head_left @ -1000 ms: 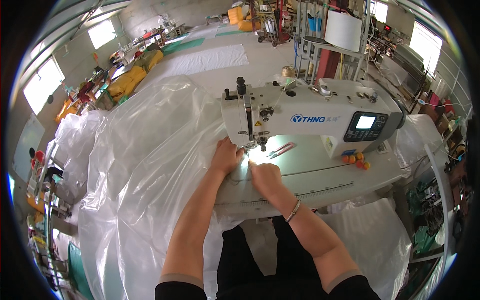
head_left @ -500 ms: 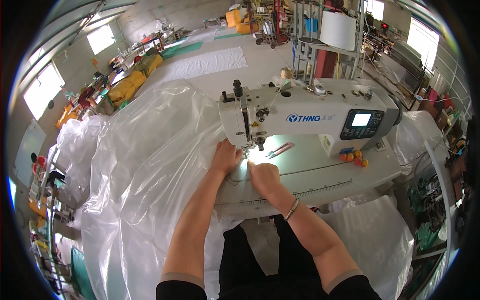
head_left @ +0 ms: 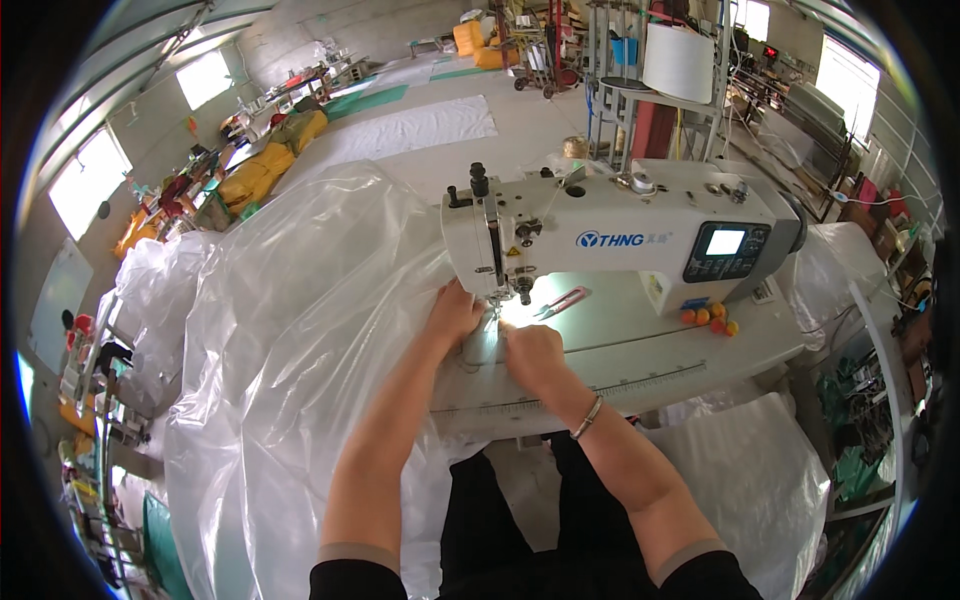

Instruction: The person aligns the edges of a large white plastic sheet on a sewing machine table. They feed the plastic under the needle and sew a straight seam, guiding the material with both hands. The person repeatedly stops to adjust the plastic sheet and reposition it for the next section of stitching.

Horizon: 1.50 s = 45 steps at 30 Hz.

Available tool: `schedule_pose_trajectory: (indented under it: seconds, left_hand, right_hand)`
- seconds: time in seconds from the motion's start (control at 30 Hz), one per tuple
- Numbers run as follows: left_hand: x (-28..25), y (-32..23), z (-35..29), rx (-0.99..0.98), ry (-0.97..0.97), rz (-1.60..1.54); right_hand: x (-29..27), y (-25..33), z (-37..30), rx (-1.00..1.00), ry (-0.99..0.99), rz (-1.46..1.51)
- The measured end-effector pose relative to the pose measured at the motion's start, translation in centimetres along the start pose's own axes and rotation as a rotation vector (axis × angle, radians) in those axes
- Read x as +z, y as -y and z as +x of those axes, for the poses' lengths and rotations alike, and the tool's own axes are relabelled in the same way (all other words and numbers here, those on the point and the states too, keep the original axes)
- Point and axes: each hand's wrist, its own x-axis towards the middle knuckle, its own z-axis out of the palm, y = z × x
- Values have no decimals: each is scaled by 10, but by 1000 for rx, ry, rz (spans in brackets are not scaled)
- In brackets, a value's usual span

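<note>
The person is sitting at a white sewing machine (head_left: 610, 235) on a pale table (head_left: 640, 365), and both hands are pressing a clear plastic sheet (head_left: 300, 330) flat just under the needle (head_left: 493, 305). The left hand (head_left: 455, 312) is lying on the sheet to the left of the needle with its fingers together and flattened, gripping nothing; the right hand (head_left: 530, 358) is resting on the near side with its fingers bent down onto the film, though whether they are pinching a fold cannot be told. The sheet itself is spilling off the left edge of the table in a large loose heap, with only a small flattened part lying under the machine's head. The plain risk is that both sets of fingertips are working very near the needle, so a slip on the slick film could be carrying a finger under it. The weight of the hanging heap could also be dragging the seam sideways, and the film could be bunching up or tearing at the stitch holes. Small snips (head_left: 563, 300) and a few orange balls (head_left: 708, 320) are lying to the right, well clear. Compared with a second ago, the right hand is sitting a little nearer the needle, while the left hand is staying where it was.
</note>
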Motion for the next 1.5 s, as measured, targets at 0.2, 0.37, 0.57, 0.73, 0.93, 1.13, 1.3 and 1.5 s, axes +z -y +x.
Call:
schedule_pose_trajectory:
  seconds: [0.2,0.37,0.57,0.73,0.93,1.13,1.3,1.5]
  left_hand:
    - [-127,-3,43,-140,532,-183]
    - [-196,70,5,40,58,541]
    - [-171,154,-128,-254,271,501]
    - [-204,98,-239,-307,568,976]
    - [-139,-55,-368,-366,767,161]
    - [-165,-100,-323,-448,738,372]
    - [-174,-211,-292,-94,175,-289]
    - [-117,-154,-350,134,1122,422]
  right_hand:
    - [-13,-10,-8,268,-217,439]
    - [3,7,6,210,-242,252]
    - [13,1,12,159,-282,188]
    - [7,-35,20,-14,-302,88]
    - [7,-36,31,19,-322,86]
    - [-43,-16,-81,20,-390,656]
    - [1,-11,-184,78,85,853]
    - [85,30,-165,-147,305,1240]
